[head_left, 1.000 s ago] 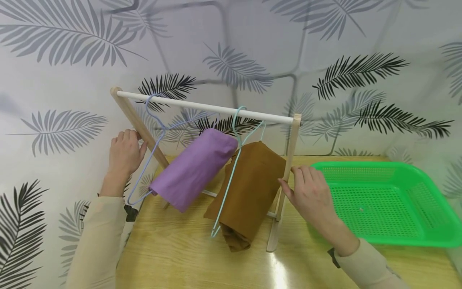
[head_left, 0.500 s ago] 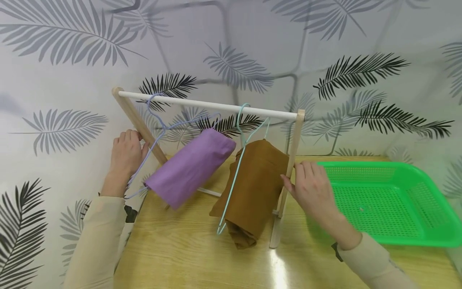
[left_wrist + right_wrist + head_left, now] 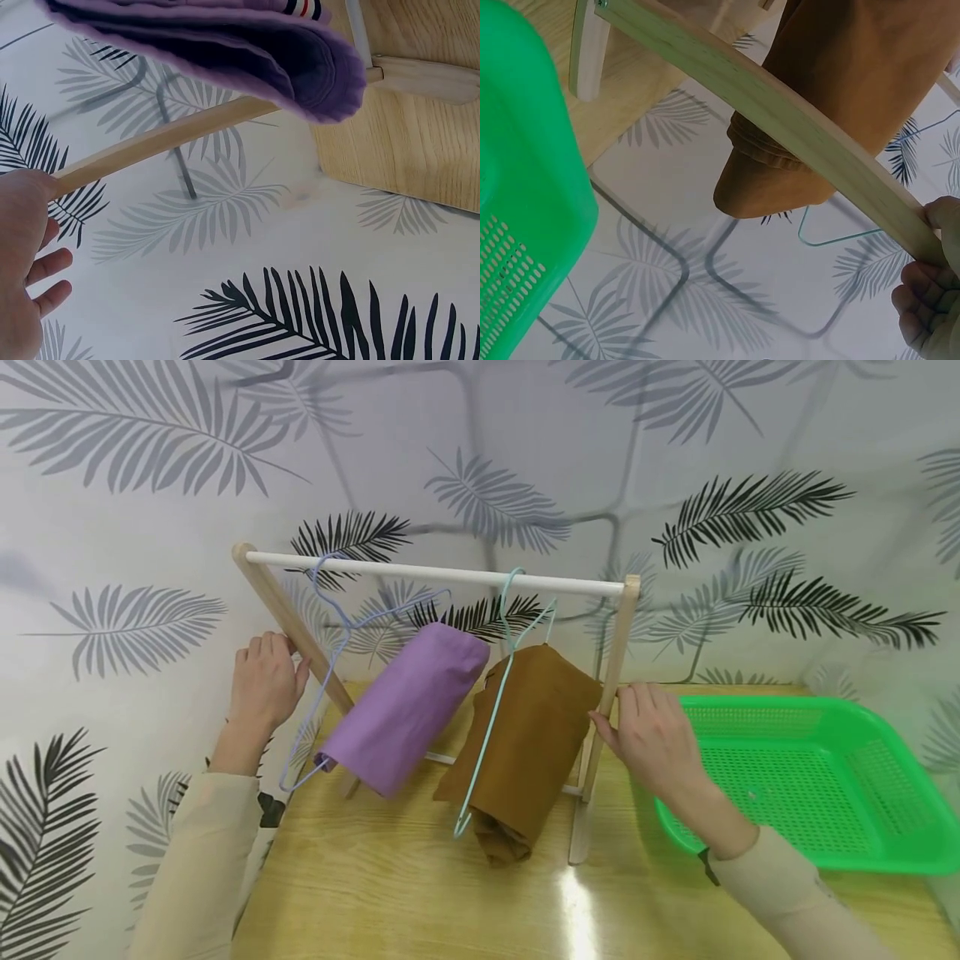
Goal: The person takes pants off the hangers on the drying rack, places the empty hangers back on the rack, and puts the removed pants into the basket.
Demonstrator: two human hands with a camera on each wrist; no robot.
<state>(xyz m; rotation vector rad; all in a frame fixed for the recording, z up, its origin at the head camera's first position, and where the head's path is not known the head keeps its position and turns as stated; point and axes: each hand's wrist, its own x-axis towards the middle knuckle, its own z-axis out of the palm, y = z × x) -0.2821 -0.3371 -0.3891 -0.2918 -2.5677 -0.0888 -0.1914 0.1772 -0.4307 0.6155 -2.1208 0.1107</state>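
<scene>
A small clothes rack with a white rail and light wooden posts stands on the table. From a blue hanger on its left part hangs a folded purple cloth. A folded brown cloth hangs from a mint-green hanger further right. My left hand grips the left post partway up, thumb on the near side. With thumb and fingers, my right hand pinches the right post. Both cloths hang tilted between the posts.
A green plastic basket with perforated walls sits right of the rack, close by my right forearm. The wood-grain table spreads in front of the rack. A leaf-patterned wall covering rises behind and at the left.
The rack's right end has shifted away from me and slightly right, my right hand moving with it. The left end has barely moved. Both hangers and cloths have swung a little.
</scene>
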